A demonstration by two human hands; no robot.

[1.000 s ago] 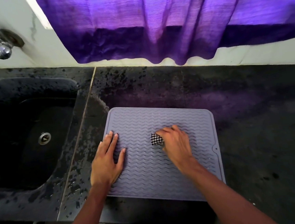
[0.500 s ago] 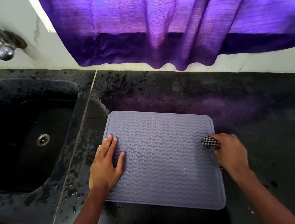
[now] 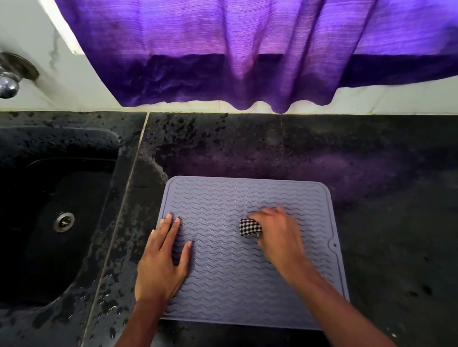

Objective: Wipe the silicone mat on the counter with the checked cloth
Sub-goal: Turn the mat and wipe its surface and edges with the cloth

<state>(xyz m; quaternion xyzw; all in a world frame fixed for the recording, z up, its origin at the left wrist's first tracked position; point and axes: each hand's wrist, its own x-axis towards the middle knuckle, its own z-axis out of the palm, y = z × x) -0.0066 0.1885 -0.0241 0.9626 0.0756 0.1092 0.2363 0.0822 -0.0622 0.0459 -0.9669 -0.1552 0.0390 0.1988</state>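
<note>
From the head camera, you look down at a dark speckled stone counter (image 3: pixel 376 188) with a grey silicone mat (image 3: pixel 232 283), ribbed in wavy lines, lying flat just right of a black sink (image 3: pixel 46 217). Your left hand (image 3: pixel 161 262) lies open and flat, palm down, on the mat's left edge, pinning it in place and gripping nothing. Your right hand (image 3: pixel 278 232) is closed around a bunched black-and-white checked cloth (image 3: pixel 250 227), pressing it onto the mat a little right of centre; only a small wad shows past your fingers. The risks, as a judgement: water droplets bead on the counter beside the sink, so the mat could slide or buckle if your left hand lifts while you push hard; the cloth is balled so small that each stroke probably covers a narrow strip and may leave the grooves damp; a long stroke could carry the cloth off the mat's edge onto the wet stone. The sink basin holds nothing visible apart from its metal drain (image 3: pixel 64 221). A chrome tap (image 3: pixel 1 79) juts from the wall above it, and a purple curtain (image 3: pixel 266 45) hangs over the counter's back edge.
</note>
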